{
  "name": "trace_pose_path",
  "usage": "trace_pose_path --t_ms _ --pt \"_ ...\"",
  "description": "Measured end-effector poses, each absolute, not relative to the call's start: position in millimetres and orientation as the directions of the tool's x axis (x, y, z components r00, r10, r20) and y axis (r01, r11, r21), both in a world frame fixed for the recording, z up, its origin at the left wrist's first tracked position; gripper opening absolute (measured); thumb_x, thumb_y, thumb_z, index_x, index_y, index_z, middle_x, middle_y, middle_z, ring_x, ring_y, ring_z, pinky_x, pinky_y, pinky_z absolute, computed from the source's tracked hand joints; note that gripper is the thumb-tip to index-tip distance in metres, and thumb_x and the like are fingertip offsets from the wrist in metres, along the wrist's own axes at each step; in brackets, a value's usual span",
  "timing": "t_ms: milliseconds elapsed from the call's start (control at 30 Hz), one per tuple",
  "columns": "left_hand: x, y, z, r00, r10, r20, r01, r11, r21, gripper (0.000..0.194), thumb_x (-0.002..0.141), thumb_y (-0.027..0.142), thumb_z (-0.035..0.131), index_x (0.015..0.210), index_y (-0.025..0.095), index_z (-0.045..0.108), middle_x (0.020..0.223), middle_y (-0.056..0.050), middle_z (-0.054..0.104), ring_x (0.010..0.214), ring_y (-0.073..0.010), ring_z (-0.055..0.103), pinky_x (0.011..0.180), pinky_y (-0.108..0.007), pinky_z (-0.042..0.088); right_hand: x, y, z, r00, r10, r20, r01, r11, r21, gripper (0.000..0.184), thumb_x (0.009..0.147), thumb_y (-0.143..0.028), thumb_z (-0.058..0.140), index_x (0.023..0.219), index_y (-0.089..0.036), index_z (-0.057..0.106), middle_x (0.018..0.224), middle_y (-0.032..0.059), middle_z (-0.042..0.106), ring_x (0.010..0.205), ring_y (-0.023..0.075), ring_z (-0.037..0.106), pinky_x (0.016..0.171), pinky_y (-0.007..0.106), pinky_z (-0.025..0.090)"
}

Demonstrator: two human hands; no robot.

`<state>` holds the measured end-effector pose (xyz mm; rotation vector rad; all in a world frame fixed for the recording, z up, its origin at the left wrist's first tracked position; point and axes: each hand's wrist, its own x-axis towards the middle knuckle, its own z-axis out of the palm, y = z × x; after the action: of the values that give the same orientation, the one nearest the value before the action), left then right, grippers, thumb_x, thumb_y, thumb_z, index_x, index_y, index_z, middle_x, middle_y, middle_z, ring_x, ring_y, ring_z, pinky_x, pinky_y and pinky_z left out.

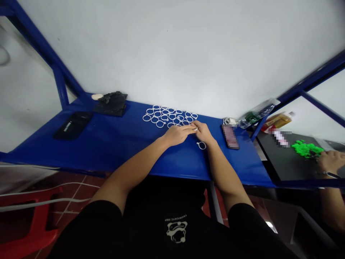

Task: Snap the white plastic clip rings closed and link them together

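Note:
My left hand (176,135) and my right hand (204,133) meet over the blue table, fingertips pressed together. A bit of a white ring (196,129) shows between them; my fingers hide most of it. Both hands are closed on this piece. Just beyond my hands, several white plastic rings (161,124) with small tabs lie flat in a loose cluster, some touching. One more white ring (201,145) lies alone on the near side, beside my right wrist.
Left on the blue table (118,144) lie a black pouch (73,125) and a crumpled black bag (111,104). A phone (230,136), coiled white cable (230,121) and plastic bottle (256,114) stand right. Another person's hand (331,162) touches green pieces (306,148).

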<state>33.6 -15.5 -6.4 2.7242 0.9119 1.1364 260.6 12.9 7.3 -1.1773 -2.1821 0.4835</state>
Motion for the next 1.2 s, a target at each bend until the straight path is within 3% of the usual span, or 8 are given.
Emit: trace_pose_path --t_ms 100,300,433,567,767,833,1000,1200 --pt "34 -16 -5 0.517 0.542 0.662 0.497 -0.82 0.284 0.042 0.101 0.012 0.053 0.129 0.028 0.081 0.143 -0.005 0.076 0.098 -0.0161 0.08 0.076 -0.028 0.063 283 23 8 -0.388 0.864 0.32 0.664 0.503 -0.553 0.04 0.106 -0.05 0.052 0.103 -0.02 0.078 0.098 0.0092 0.082 0.088 0.0248 0.072 0.082 0.035 0.052" --pt "32 -14 -6 0.605 0.602 0.521 0.515 -0.795 0.32 0.032 0.105 0.02 0.054 0.119 0.025 0.083 0.11 -0.003 0.085 0.094 -0.0179 0.08 0.077 -0.029 0.06 314 39 -5 -0.286 0.945 0.157 0.781 0.325 -0.533 0.021 0.091 -0.027 0.065 0.101 -0.018 0.081 0.095 0.0071 0.083 0.086 0.0225 0.073 0.083 0.033 0.054" --pt "33 -14 -6 0.644 0.643 0.414 0.54 -0.766 0.35 0.03 0.107 0.023 0.056 0.12 0.024 0.083 0.119 -0.003 0.084 0.104 -0.0206 0.08 0.085 -0.033 0.06 319 39 -6 -0.246 0.961 0.128 0.825 0.277 -0.493 0.042 0.083 -0.017 0.071 0.124 -0.019 0.08 0.1 0.0068 0.083 0.083 0.0224 0.073 0.084 0.034 0.056" --pt "34 -14 -5 0.658 0.668 0.347 0.553 -0.741 0.381 0.027 0.106 0.024 0.058 0.118 0.025 0.083 0.12 -0.004 0.084 0.107 -0.022 0.079 0.088 -0.035 0.061 330 37 1 -0.182 0.969 0.166 0.88 0.236 -0.413 0.05 0.08 -0.006 0.063 0.124 -0.019 0.081 0.112 0.0102 0.083 0.096 0.0269 0.075 0.091 0.037 0.057" --pt "34 -13 -7 0.674 0.67 0.311 0.551 -0.737 0.392 0.027 0.106 0.025 0.059 0.118 0.025 0.083 0.118 -0.004 0.083 0.107 -0.0228 0.078 0.09 -0.036 0.061 330 36 1 -0.211 0.972 0.101 0.838 0.234 -0.494 0.022 0.087 -0.03 0.079 0.107 -0.021 0.083 0.099 0.0075 0.082 0.084 0.023 0.073 0.083 0.036 0.058" --pt "34 -13 -8 0.673 0.667 0.32 0.544 -0.739 0.398 0.027 0.106 0.025 0.059 0.117 0.026 0.083 0.117 -0.004 0.083 0.107 -0.0227 0.078 0.09 -0.036 0.061 323 37 -4 -0.268 0.96 0.081 0.821 0.272 -0.503 0.023 0.087 -0.036 0.082 0.104 -0.022 0.083 0.093 0.0051 0.081 0.08 0.0214 0.071 0.079 0.035 0.057" --pt "33 -12 -10 0.677 0.662 0.323 0.544 -0.745 0.387 0.026 0.105 0.025 0.06 0.115 0.026 0.084 0.111 -0.004 0.083 0.102 -0.0228 0.078 0.088 -0.035 0.06 304 43 -19 -0.302 0.941 0.155 0.848 0.339 -0.407 0.027 0.087 -0.028 0.083 0.113 -0.021 0.083 0.099 0.0074 0.078 0.09 0.0233 0.07 0.085 0.036 0.054" --pt "51 -33 -6 0.726 0.579 0.37 0.466 -0.81 0.355 0.027 0.108 0.027 0.059 0.124 0.026 0.081 0.128 -0.004 0.079 0.109 -0.0206 0.077 0.089 -0.032 0.06 294 49 -25 -0.101 0.953 0.285 0.884 0.218 -0.414 0.028 0.089 -0.037 0.082 0.112 -0.022 0.081 0.101 0.0078 0.077 0.092 0.0245 0.069 0.085 0.036 0.054"
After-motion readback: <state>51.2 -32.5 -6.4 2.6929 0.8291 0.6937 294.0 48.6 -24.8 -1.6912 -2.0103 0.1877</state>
